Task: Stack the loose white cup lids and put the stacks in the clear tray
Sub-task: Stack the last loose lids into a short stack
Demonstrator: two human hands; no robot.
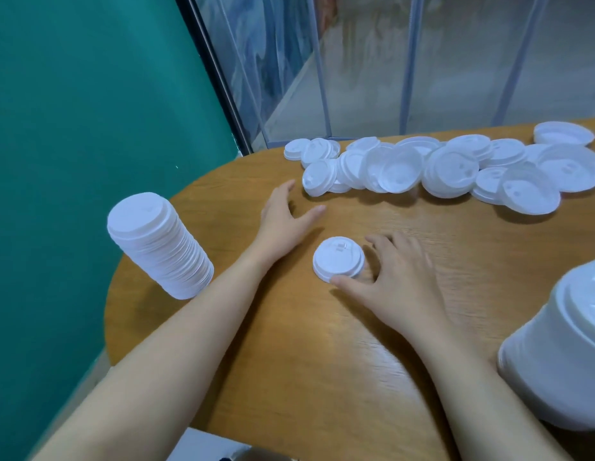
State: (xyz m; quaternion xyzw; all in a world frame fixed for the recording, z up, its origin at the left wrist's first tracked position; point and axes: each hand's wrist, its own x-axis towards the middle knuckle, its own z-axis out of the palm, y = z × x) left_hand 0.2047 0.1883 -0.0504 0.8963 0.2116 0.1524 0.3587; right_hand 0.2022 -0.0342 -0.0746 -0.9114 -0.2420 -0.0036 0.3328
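A rounded wooden surface (pixel 322 344) with a light brown grain carries all the lids. Near its middle lies a short stack of round white plastic cup lids (pixel 338 258), flat on the wood with the raised top facing up. The right hand (pixel 399 281) rests just beside it, palm down: the thumb tip touches the near rim of the stack and the fingers reach around its right side, slightly blurred. Its grip is spread and loose, not pinching the lids.

The left hand (pixel 283 217) lies farther back and to the left, palm down on the wood, fingers straight and thumb angled out toward the right. Its grip is spread too and holds nothing; it sits close to, but apart from, the heap behind it.

That long heap of loose white cup lids (pixel 439 168) runs along the far edge, many overlapping and tilted against each other. At the left edge stands a tall stack of white lids (pixel 159 244), leaning a little. At the right edge a bigger stack of wider white lids (pixel 562 354) is partly cut off by the frame. A teal wall (pixel 90 111) rises to the left.
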